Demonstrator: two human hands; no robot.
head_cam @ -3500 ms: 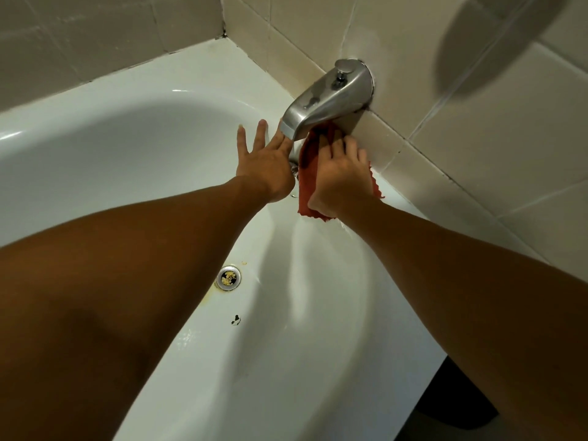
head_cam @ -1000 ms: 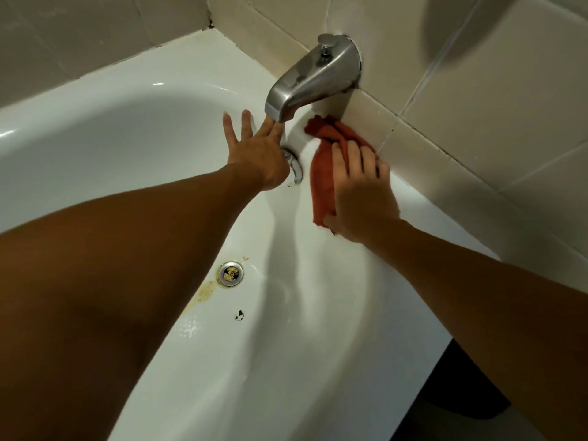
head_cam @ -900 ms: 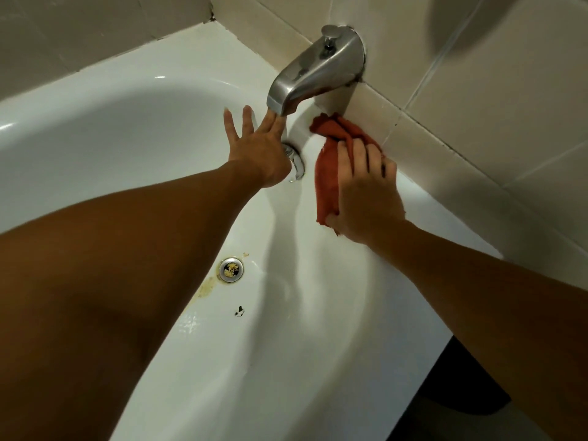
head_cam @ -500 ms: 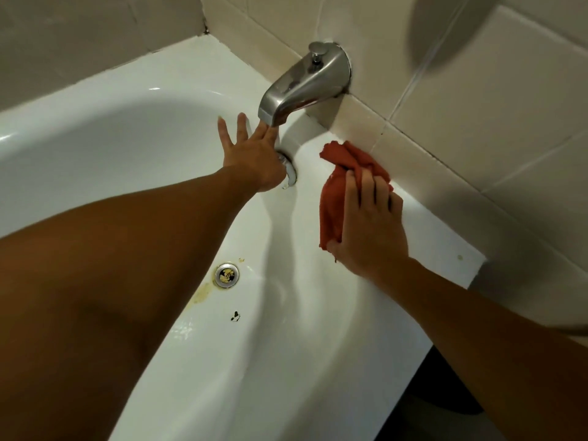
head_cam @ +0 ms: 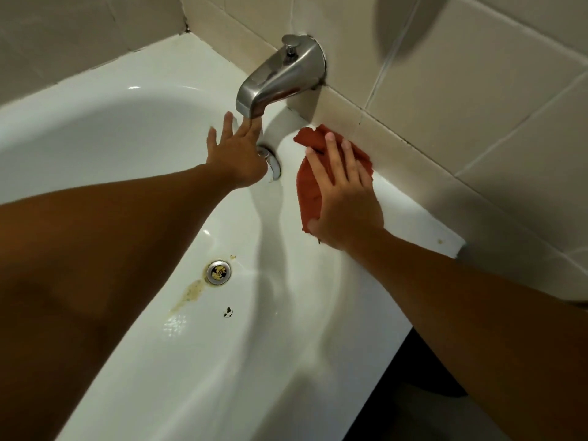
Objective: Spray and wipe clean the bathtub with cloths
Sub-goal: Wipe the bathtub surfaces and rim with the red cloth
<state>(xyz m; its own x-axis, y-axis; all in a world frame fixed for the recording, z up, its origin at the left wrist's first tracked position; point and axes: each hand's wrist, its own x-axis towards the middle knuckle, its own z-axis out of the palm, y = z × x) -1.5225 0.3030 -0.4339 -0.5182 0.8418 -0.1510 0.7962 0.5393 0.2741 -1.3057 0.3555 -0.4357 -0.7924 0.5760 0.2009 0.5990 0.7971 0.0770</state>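
The red cloth [head_cam: 308, 189] lies on the bathtub [head_cam: 413, 222] rim beside the tiled wall [head_cam: 477, 106], pressed flat under the right hand [head_cam: 345, 206], whose fingers are straight. The left hand [head_cam: 237, 159], fingers spread, rests on the tub's inner wall below the spout [head_cam: 280, 78].

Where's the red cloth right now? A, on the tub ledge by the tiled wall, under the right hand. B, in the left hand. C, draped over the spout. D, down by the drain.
A: the right hand presses the red cloth flat on the tub ledge beside the wall, right of the spout.
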